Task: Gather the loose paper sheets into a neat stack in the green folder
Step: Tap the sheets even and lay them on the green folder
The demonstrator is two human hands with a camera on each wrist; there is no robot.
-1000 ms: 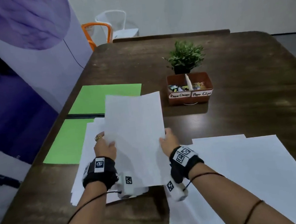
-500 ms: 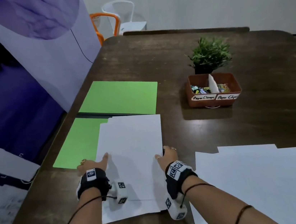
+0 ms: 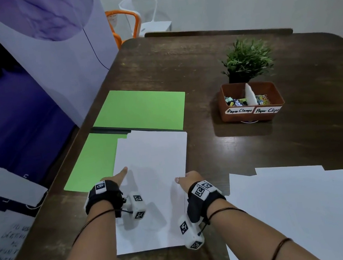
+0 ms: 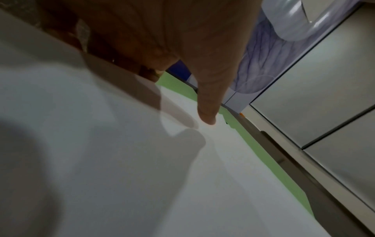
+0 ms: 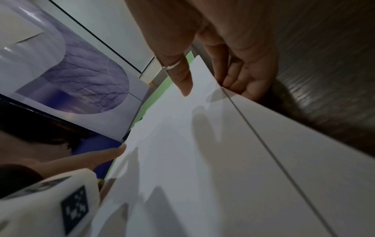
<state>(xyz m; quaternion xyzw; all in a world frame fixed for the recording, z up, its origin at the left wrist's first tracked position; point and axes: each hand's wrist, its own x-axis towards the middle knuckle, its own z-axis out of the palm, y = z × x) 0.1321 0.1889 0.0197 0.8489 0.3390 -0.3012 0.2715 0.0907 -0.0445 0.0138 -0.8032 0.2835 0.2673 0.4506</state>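
Observation:
The green folder (image 3: 141, 109) lies open at the table's left edge, its near flap (image 3: 92, 162) partly covered. A stack of white sheets (image 3: 152, 176) lies flat, half on that flap and half on the bare table. My left hand (image 3: 117, 176) holds the stack's left edge, thumb (image 4: 206, 110) straight on top, the other fingers hidden past the edge. My right hand (image 3: 183, 178) pinches the right edge; in the right wrist view its thumb (image 5: 183, 80) is on top and its curled fingers (image 5: 243, 83) are beneath. More loose sheets (image 3: 297, 211) overlap on the right.
A brown tray (image 3: 251, 115) of paper clamps and clips stands at centre right, with a small potted plant (image 3: 246, 59) behind it. A purple banner (image 3: 37, 60) stands along the table's left side. Orange and white chairs (image 3: 132, 19) are beyond the far end.
The stack, held up off the table by both hands a second ago, has come down flat onto the folder's near flap and the table. Both hands stay at its side edges.

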